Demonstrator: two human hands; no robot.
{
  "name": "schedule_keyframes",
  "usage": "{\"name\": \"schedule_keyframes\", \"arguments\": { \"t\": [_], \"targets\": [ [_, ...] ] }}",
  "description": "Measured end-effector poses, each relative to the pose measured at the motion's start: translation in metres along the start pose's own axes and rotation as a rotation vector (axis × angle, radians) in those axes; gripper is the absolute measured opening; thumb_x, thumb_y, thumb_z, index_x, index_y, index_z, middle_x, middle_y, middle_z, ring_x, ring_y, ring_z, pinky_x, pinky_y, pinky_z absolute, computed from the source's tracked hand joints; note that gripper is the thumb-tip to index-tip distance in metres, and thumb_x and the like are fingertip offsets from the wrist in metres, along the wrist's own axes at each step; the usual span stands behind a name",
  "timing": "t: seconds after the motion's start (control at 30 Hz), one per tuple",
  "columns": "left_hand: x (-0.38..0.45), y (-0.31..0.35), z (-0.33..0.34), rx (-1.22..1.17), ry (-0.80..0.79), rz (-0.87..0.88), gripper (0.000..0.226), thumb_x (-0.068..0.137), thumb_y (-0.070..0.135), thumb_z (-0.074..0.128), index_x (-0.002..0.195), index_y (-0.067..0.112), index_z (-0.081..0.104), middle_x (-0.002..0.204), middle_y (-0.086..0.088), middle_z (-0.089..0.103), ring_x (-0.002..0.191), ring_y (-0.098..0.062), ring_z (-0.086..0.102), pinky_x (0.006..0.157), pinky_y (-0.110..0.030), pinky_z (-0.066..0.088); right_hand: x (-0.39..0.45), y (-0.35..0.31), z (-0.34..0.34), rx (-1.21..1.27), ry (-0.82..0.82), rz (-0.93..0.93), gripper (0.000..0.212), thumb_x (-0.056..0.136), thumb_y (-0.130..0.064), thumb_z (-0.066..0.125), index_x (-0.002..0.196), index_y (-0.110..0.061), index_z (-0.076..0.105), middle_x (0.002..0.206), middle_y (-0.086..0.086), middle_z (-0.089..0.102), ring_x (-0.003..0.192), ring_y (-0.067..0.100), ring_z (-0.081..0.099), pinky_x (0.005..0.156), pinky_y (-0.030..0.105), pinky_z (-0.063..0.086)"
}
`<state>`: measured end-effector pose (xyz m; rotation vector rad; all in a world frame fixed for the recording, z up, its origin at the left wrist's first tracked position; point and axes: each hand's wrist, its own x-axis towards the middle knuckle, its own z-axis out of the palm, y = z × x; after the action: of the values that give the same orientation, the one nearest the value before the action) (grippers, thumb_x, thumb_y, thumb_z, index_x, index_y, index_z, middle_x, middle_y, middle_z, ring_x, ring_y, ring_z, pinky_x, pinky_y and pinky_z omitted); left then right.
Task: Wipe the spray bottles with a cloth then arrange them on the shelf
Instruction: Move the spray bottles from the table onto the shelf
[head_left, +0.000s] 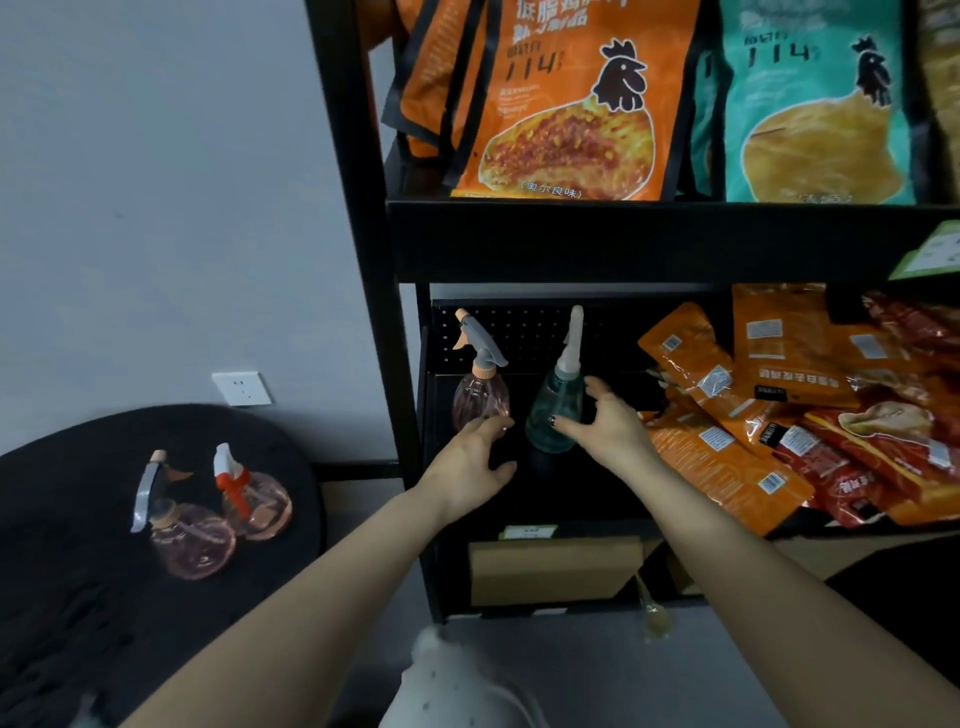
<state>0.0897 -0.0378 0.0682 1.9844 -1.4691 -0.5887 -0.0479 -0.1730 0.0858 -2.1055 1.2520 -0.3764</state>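
Bottles first, out on the far left: two pinkish spray bottles wait on the round black table (62, 519), one with a grey trigger (189, 540) and one with an orange-red trigger (257, 499), just beside each other and neither yet on the shelf. Moving right to the black shelf (519, 244), a pink bottle (480, 392) stands upright at the left end of the lower tier, and the left hand (467, 467) reaches in with relaxed, spread fingers, fingertips at the bottle's base — touching or only near it, I cannot tell, and holding nothing. Next along, the teal bottle (553, 410) stands upright too, and the right hand (605, 421) cups around it, thumb and fingers wide apart, seemingly not clamped on it. Orange and red snack packets (779, 415) crowd the right of that tier. So, by my reckoning, two shelved and two left — the white cloth (457, 686) lies low in the near foreground.
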Motion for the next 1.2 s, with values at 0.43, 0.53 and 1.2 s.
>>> {"name": "schedule_keyframes", "arguments": {
  "t": [0.43, 0.53, 1.2],
  "targets": [
    [-0.129, -0.043, -0.055, 0.005, -0.005, 0.041, 0.051, 0.089, 0.02, 0.063, 0.137, 0.022, 0.046, 0.13, 0.001, 0.056, 0.12, -0.009, 0.052, 0.103, -0.02, 0.037, -0.122, -0.054, 0.064, -0.021, -0.247, -0.296, 0.062, 0.085, -0.038, 0.067, 0.139, -0.023, 0.041, 0.136, -0.005, 0.05, 0.123, 0.01, 0.047, 0.096, 0.025, 0.042],
    [-0.165, -0.073, -0.072, 0.057, 0.034, -0.038, 0.053, 0.09, 0.024, 0.062, 0.139, 0.025, 0.043, 0.131, 0.003, 0.054, 0.119, -0.006, 0.049, 0.103, -0.021, 0.036, -0.142, -0.076, 0.093, 0.001, -0.324, -0.359, 0.059, 0.084, -0.035, 0.069, 0.136, -0.022, 0.045, 0.131, -0.005, 0.053, 0.119, 0.009, 0.05, 0.093, 0.022, 0.042],
    [-0.246, -0.272, -0.159, 0.137, 0.267, -0.498, 0.051, 0.089, 0.023, 0.061, 0.137, 0.02, 0.045, 0.132, -0.003, 0.054, 0.121, -0.018, 0.05, 0.1, -0.032, 0.041, -0.101, -0.233, 0.34, -0.11, -0.528, -0.38, 0.053, 0.081, -0.03, 0.072, 0.127, -0.019, 0.048, 0.12, 0.003, 0.057, 0.112, 0.023, 0.055, 0.092, 0.035, 0.046]
  ]
}}
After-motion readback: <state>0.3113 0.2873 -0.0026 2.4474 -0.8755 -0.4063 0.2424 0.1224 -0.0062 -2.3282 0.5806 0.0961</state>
